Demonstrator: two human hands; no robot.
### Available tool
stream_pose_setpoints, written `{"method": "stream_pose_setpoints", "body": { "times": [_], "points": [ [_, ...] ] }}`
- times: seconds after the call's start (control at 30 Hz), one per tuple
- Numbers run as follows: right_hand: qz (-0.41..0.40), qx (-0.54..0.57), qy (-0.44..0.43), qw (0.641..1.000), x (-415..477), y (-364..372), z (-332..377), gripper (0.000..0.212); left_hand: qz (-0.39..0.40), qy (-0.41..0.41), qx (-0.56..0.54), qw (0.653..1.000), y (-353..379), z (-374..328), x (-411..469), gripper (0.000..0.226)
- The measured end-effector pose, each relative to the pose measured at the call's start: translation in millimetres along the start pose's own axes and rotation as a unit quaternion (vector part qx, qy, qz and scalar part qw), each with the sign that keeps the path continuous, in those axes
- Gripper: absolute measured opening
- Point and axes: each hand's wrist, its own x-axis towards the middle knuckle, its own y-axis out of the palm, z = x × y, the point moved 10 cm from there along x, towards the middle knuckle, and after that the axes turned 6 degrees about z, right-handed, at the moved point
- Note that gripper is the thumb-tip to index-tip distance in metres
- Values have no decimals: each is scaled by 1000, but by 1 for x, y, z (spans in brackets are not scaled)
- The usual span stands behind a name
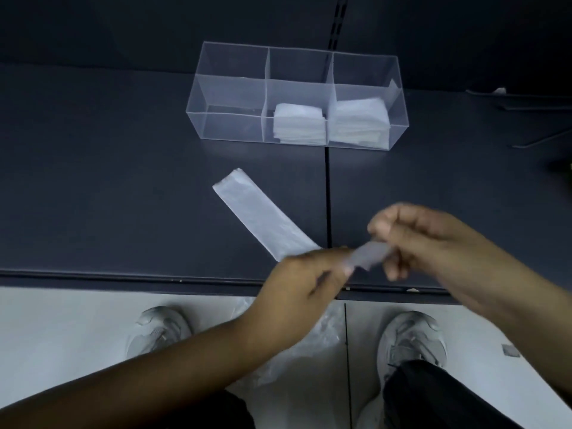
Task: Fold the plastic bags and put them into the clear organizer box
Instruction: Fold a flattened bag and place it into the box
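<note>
Your left hand (305, 281): curled, pinching the near end of the plastic bag strip (260, 212).
Your right hand (427, 239): curled, pinching that same end.

Seemingly a shop: dark display shelf (123, 181), slotted upright (338, 23), tiled floor (62, 320).

**Fig. 1.** Arrangement of the table (108, 181) before me, from far side to near edge.

The organizer box (229, 125) stands at the back of the table, its three compartments side by side. The middle one holds a stack of folded bags (298, 122), the right one a second stack (359, 119). In front of the box a bag strip (263, 215) lies slantwise, running from far left to near right. At its near end, above the table's front edge, my left hand (303, 283) and right hand (427, 239) pinch it between them. Below the edge, loose bags (322, 335) lie on the floor (62, 320) between my left shoe (161, 329) and right shoe (411, 339).
</note>
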Motion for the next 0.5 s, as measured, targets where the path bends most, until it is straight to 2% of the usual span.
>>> {"method": "stream_pose_setpoints", "body": {
  "times": [0.07, 0.13, 0.2, 0.23, 0.3, 0.43, 0.5],
  "points": [
    [-19, -26, -51, 998, 17, -6, 8, 43, -5, -60, -122, 991, -14, 7, 3, 28],
    [60, -3, -67, 996, 38, 15, 6, 57, -36, -125, -214, 968, -30, 25, 6, 33],
    [141, 7, -42, 989, 54, 44, -4, 70, -66, -172, -314, 931, -42, 43, 8, 43],
    [156, 4, -25, 987, 60, 52, -10, 72, -78, -179, -358, 913, -47, 49, 8, 42],
    [133, -41, -5, 990, 71, 53, -22, 61, -93, -168, -416, 889, -58, 59, 11, 36],
    [48, -130, 28, 990, 82, 45, -46, 12, -144, -202, -424, 871, -77, 90, 9, 24],
    [9, -147, 30, 989, 84, 41, -52, 7, -202, -249, -392, 863, -94, 112, 3, 18]
  ]
}}
